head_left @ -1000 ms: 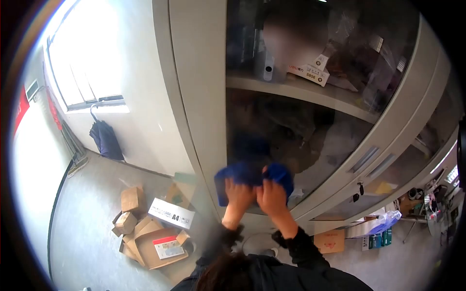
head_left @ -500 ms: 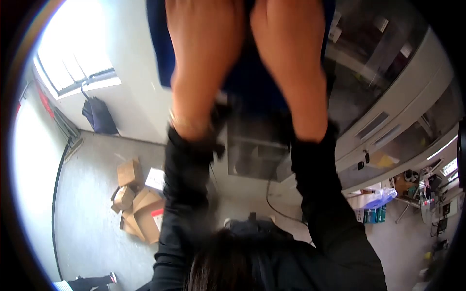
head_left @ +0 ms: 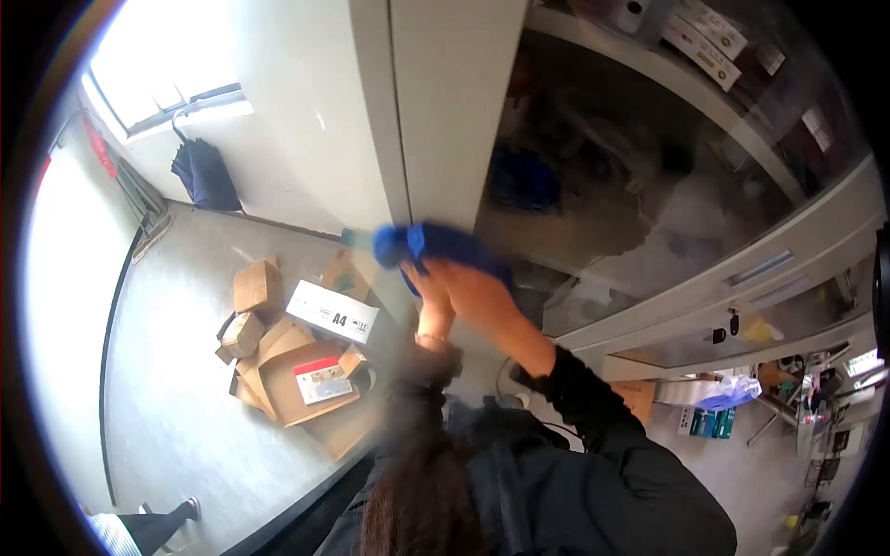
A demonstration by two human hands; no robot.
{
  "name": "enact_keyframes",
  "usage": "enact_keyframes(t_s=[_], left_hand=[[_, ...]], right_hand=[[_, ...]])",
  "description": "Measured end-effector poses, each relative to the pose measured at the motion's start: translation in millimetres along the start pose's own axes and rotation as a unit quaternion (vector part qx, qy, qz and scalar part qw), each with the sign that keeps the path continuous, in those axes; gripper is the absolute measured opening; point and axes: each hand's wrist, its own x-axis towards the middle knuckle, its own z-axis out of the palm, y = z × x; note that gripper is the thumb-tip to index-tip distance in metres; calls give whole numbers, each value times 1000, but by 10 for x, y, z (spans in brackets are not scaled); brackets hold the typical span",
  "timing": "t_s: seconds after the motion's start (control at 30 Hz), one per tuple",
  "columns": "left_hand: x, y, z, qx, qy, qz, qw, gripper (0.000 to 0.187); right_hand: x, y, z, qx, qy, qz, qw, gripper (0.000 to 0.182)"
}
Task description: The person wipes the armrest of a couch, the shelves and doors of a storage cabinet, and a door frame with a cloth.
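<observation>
A bunched blue cloth [head_left: 440, 243] is held up in front of me, close to the frame of a glass-doored cabinet [head_left: 443, 111]. My left hand [head_left: 432, 301], with a bracelet at its wrist, grips the cloth from below. Crossing close beside it, my right hand [head_left: 477, 298] is closed on the same cloth, its fingers blurred and partly hidden in the folds. Behind the hands, the dark glass [head_left: 593, 185] of the cabinet shows reflections.
Cardboard boxes [head_left: 258, 287] and a white A4 carton [head_left: 334, 312] lie on the floor at left. A dark umbrella [head_left: 204, 174] hangs below the window. Keys [head_left: 733, 322] hang from the cabinet lock. At lower left a person's leg [head_left: 167, 530] shows.
Both hands have come down and closer together from the top of the view. The blue cloth, spread wide earlier, is now bunched between them. My view has turned, showing more of the boxes.
</observation>
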Motion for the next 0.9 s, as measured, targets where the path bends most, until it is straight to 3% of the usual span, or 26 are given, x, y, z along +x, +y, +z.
enact_keyframes(t_s=[0.03, 0.13, 0.17, 0.23, 0.27, 0.3, 0.33, 0.4, 0.57, 0.63, 0.77, 0.83, 0.9], left_hand=[[-139, 16, -167, -4, -63, -11, 998, 61], [-572, 85, -545, -22, -264, -50, 963, 58], [-758, 66, -511, -22, -270, -57, 961, 58], [-1242, 41, -456, -173, -260, -286, 906, 55], [-1393, 87, -460, -196, -276, -351, 873, 54], [-1535, 164, -437, -210, -303, -392, 843, 54], [-1665, 250, -402, -229, -321, -435, 810, 53], [-1889, 482, -321, -261, -368, -497, 742, 52], [-2480, 1195, -173, -327, -476, -576, 578, 49], [-2684, 1501, -197, -348, -508, -589, 524, 48], [-3076, 2119, -236, -378, -548, -606, 435, 45], [-3212, 2345, -276, -387, -559, -609, 408, 44], [-3354, 2508, -274, -395, -564, -610, 392, 43]], right_hand=[[-178, 75, 189, -18, -86, 13, 996, 41], [-475, 229, 520, -12, -103, -16, 994, 41], [-547, 266, 573, -4, -128, -22, 992, 40], [-849, 493, 930, 9, -164, -18, 986, 39], [-1128, 751, 1330, -55, -145, -36, 987, 39], [-1092, 702, 1241, -120, -126, -57, 983, 40], [-1135, 720, 1016, -279, -164, -172, 930, 42], [-1467, 951, 1079, -293, -176, -164, 925, 43], [-2405, 1361, 542, -239, -257, -103, 931, 40], [-2912, 1670, 424, -111, -314, 16, 943, 39], [-3391, 1833, -109, -143, -347, 38, 926, 36], [-3810, 2029, -210, -119, -286, 20, 951, 32], [-3956, 2020, -330, -165, -298, -13, 940, 31]])
